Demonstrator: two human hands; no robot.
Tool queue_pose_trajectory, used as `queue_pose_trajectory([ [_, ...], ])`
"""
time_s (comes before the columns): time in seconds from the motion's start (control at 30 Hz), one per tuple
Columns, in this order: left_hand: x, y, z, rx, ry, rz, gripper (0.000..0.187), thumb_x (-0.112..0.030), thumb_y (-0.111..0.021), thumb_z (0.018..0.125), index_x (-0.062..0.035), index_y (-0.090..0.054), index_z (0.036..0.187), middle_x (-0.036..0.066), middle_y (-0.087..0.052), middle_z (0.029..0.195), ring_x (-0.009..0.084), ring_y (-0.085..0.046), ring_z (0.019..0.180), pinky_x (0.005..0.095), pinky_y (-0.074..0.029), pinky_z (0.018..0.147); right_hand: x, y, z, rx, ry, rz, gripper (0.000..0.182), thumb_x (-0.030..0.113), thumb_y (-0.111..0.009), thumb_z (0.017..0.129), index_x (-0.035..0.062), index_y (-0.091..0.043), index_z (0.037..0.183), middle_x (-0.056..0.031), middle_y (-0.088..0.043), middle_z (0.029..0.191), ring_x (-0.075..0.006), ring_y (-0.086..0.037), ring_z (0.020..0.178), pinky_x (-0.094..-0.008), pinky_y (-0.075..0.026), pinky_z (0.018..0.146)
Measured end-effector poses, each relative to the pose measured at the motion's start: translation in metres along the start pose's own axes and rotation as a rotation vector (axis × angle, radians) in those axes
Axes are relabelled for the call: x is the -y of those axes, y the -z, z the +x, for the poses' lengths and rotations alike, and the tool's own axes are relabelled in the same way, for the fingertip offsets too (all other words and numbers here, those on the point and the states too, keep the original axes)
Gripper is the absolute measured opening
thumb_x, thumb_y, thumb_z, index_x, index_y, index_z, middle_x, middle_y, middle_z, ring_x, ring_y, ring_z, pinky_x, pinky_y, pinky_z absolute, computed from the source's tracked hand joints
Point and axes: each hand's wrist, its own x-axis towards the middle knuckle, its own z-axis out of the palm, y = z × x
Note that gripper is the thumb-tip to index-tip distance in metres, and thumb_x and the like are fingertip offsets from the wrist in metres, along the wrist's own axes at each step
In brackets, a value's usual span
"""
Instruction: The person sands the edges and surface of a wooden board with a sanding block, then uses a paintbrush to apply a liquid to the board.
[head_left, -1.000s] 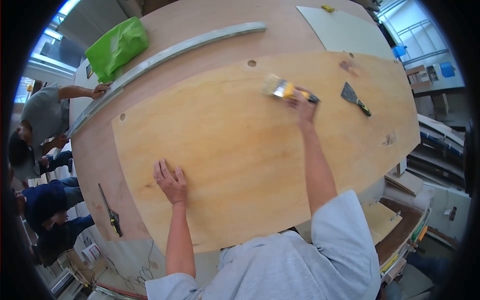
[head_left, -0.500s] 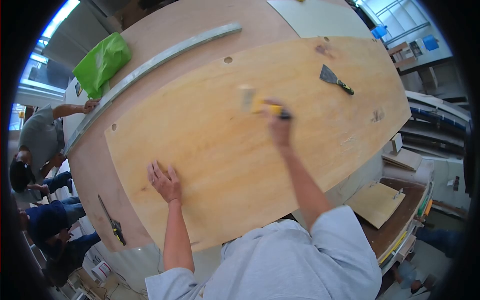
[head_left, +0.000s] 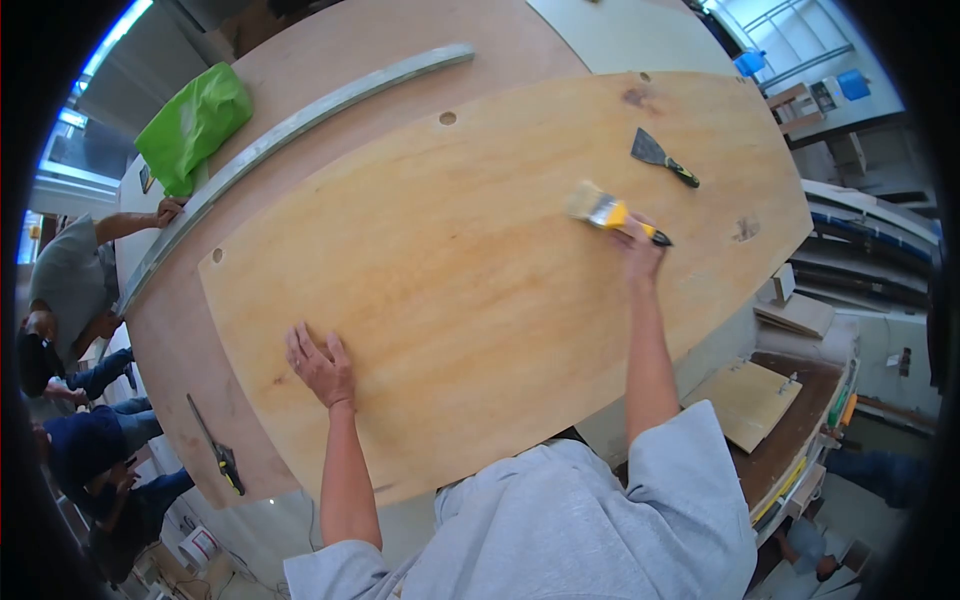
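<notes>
A large pale wooden panel [head_left: 480,290] lies flat before me, with round holes near its far edge. My right hand [head_left: 642,247] is closed round the yellow and black handle of a paintbrush [head_left: 605,208], whose light bristles point left over the panel. Resting on the panel's left part, my left hand [head_left: 322,366] has its fingers spread and holds nothing. A putty knife [head_left: 664,157] with a black and yellow handle lies beyond the brush.
A long metal bar [head_left: 300,130] crosses the table [head_left: 165,350], with a co-worker's hand at its left end. Near it is a green bag [head_left: 195,125]. A handsaw [head_left: 216,446] lies front left; a small board [head_left: 745,402] is at right.
My right hand has moved right with the brush, and the pale dust or chips near the panel's right side no longer show. My left hand stays flat on the panel.
</notes>
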Motion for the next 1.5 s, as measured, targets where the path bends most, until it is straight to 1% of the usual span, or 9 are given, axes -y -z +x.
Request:
queue_pose_trajectory([
  [0.17, 0.006, -0.002, -0.003, 0.024, 0.0, 0.019, 0.062, -0.034, -0.06, 0.099, 0.0001, -0.049, 0.15, 0.024, -0.047, 0.155, 0.0407, -0.04, 0.146, 0.0509, -0.029, 0.122, -0.018, 0.034, -0.007, -0.4, 0.527, -0.599, 0.019, 0.011, -0.07, 0.096, 0.0036, -0.073, 0.112, -0.0066, -0.074, 0.101, -0.018, -0.071, 0.091, -0.0341, -0.059, 0.081],
  [0.37, 0.006, -0.002, -0.005, 0.014, 0.002, 0.005, 0.062, -0.039, -0.057, 0.102, -0.0004, -0.049, 0.15, 0.023, -0.045, 0.157, 0.0405, -0.039, 0.146, 0.0504, -0.029, 0.122, -0.062, -0.118, -0.231, 0.588, 0.363, -0.304, 0.023, 0.015, -0.077, 0.086, 0.0116, -0.077, 0.109, -0.0048, -0.076, 0.097, -0.0163, -0.07, 0.092, -0.0329, -0.056, 0.086],
  [0.47, 0.009, -0.001, -0.005, 0.033, 0.006, -0.015, 0.063, -0.041, -0.054, 0.103, -0.0012, -0.049, 0.151, 0.023, -0.044, 0.158, 0.0402, -0.039, 0.147, 0.0502, -0.028, 0.122, -0.085, -0.081, -0.253, 0.653, -0.063, -0.153, 0.022, 0.015, -0.077, 0.086, 0.0097, -0.076, 0.108, -0.0046, -0.075, 0.096, -0.0136, -0.071, 0.085, -0.0331, -0.06, 0.079],
  [0.8, 0.033, -0.005, -0.024, 0.104, -0.151, -0.032, 0.067, -0.047, -0.049, 0.107, -0.0032, -0.042, 0.158, 0.023, -0.038, 0.164, 0.0402, -0.03, 0.154, 0.0492, -0.021, 0.126, 0.007, 0.147, -0.123, -0.167, 0.317, -0.516, 0.022, 0.017, -0.071, 0.091, 0.0085, -0.074, 0.11, -0.0105, -0.076, 0.092, -0.02, -0.073, 0.076, -0.0352, -0.059, 0.07],
  [0.87, 0.035, 0.001, -0.04, 0.104, -0.168, -0.112, 0.067, -0.046, -0.049, 0.108, -0.0037, -0.04, 0.159, 0.024, -0.035, 0.165, 0.04, -0.028, 0.155, 0.0497, -0.021, 0.126, 0.015, 0.115, -0.19, 0.182, 0.149, -0.137, 0.02, 0.016, -0.075, 0.09, 0.0093, -0.074, 0.108, -0.0079, -0.074, 0.089, -0.0161, -0.072, 0.08, -0.0344, -0.06, 0.071],
  [0.9, 0.036, 0.004, -0.053, 0.089, -0.164, -0.17, 0.067, -0.046, -0.049, 0.108, -0.004, -0.039, 0.16, 0.024, -0.033, 0.166, 0.0399, -0.027, 0.155, 0.0502, -0.021, 0.126, -0.02, 0.102, -0.205, 0.295, 0.614, -0.278, 0.02, 0.016, -0.077, 0.089, 0.0093, -0.074, 0.108, -0.0039, -0.072, 0.088, -0.0139, -0.07, 0.077, -0.0328, -0.059, 0.069],
  [0.93, 0.035, 0.007, -0.066, 0.074, -0.161, -0.226, 0.067, -0.045, -0.05, 0.108, -0.0042, -0.038, 0.16, 0.025, -0.032, 0.166, 0.0398, -0.026, 0.155, 0.0507, -0.021, 0.127, -0.017, 0.087, -0.251, 0.435, 0.075, -0.062, 0.021, 0.019, -0.078, 0.089, 0.0094, -0.075, 0.107, -0.0029, -0.072, 0.087, -0.0136, -0.068, 0.07, -0.0323, -0.06, 0.069],
  [1.0, 0.038, 0.01, -0.096, 0.051, -0.12, -0.26, 0.067, -0.043, -0.051, 0.108, -0.0045, -0.037, 0.161, 0.026, -0.031, 0.166, 0.0401, -0.025, 0.156, 0.0516, -0.021, 0.127, -0.013, 0.084, -0.29, 0.824, -0.092, -0.25, 0.021, 0.02, -0.079, 0.089, 0.0085, -0.076, 0.106, -0.0032, -0.073, 0.086, -0.0132, -0.069, 0.067, -0.0316, -0.061, 0.069],
  [1.5, -0.15, 0.034, -0.331, 0.116, 0.106, -0.303, 0.06, -0.031, -0.054, 0.105, 0.0039, -0.046, 0.153, 0.025, -0.038, 0.163, 0.0384, -0.027, 0.155, 0.0474, -0.016, 0.128, 0.115, 0.434, 0.1, 0.399, 0.047, -0.447, 0.022, 0.014, -0.076, 0.082, 0.0038, -0.077, 0.101, -0.0077, -0.074, 0.079, -0.0151, -0.072, 0.065, -0.0291, -0.06, 0.059],
])
